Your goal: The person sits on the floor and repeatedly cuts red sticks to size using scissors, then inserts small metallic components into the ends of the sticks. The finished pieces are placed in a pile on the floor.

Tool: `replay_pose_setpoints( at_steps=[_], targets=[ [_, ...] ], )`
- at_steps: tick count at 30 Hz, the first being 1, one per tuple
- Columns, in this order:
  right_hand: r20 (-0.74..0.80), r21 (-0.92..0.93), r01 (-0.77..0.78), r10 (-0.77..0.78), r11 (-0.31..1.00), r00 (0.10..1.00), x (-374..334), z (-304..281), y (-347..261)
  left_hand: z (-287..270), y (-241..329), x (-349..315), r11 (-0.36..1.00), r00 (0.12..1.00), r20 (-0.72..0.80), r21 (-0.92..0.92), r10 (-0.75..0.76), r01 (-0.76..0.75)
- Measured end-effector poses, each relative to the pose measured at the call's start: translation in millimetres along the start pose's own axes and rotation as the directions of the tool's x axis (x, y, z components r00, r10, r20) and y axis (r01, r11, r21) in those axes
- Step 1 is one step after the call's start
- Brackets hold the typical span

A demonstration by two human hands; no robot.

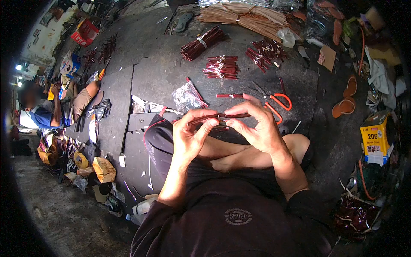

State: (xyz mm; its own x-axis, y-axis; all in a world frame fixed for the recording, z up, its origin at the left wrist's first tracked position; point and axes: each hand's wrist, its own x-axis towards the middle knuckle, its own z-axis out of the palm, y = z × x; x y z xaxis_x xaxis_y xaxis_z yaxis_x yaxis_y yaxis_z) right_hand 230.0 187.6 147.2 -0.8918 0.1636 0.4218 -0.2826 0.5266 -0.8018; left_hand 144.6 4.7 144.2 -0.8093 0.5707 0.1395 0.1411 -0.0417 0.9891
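1. Left hand [191, 135]: fingers [200, 113] narrowed, thumb and forefinger pinching dark red strips [221, 116] near their middle.
2. Dark red strips: between both hands, directly at the fingertips; long axis roughly left to right; neither hand clearly nearer.
3. Right hand [257, 128]: fingers likewise narrowed, pinching the same strips opposite.
4. Orange-handled scissors [269, 97]: beyond right hand, unheld.

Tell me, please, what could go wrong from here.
The dark red strips, pinched by the left hand and the right hand, might slip or spring loose if either grip eases. The scissors lie open just beyond the right hand, so reaching forward could perhaps cause a nick.
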Motion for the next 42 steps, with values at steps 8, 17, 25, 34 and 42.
replay_pose_setpoints(
  at_steps=[8, 17, 25, 34, 42],
  targets=[
    [-0.038, 0.012, 0.006, -0.006, 1.0, 0.999, -3, 4, 2, 4, -15, -2, 0.995, 0.996, -0.002, -0.048, 0.09, -0.09],
    [-0.009, 0.011, 0.038, -0.038, 0.999, 0.999, -3, 0, 0, 7, -16, -5, 0.972, 0.996, 0.051, -0.23, 0.069, -0.056],
    [0.039, -0.04, -0.019, 0.02, 0.999, 0.999, -6, -2, 4, 13, -16, -2, 0.97, 0.997, 0.083, -0.243, -0.009, 0.028],
    [-0.015, -0.165, 0.07, -0.073, 0.984, 0.997, -1, -5, 5, 20, -20, 1, 0.946, 0.999, -0.038, -0.323, 0.019, -0.03],
    [-0.094, -0.231, 0.009, -0.031, 0.973, 0.995, -1, -2, -3, 9, -12, 2, 0.974, 0.995, -0.046, -0.21, -0.094, 0.082]
  ],
)
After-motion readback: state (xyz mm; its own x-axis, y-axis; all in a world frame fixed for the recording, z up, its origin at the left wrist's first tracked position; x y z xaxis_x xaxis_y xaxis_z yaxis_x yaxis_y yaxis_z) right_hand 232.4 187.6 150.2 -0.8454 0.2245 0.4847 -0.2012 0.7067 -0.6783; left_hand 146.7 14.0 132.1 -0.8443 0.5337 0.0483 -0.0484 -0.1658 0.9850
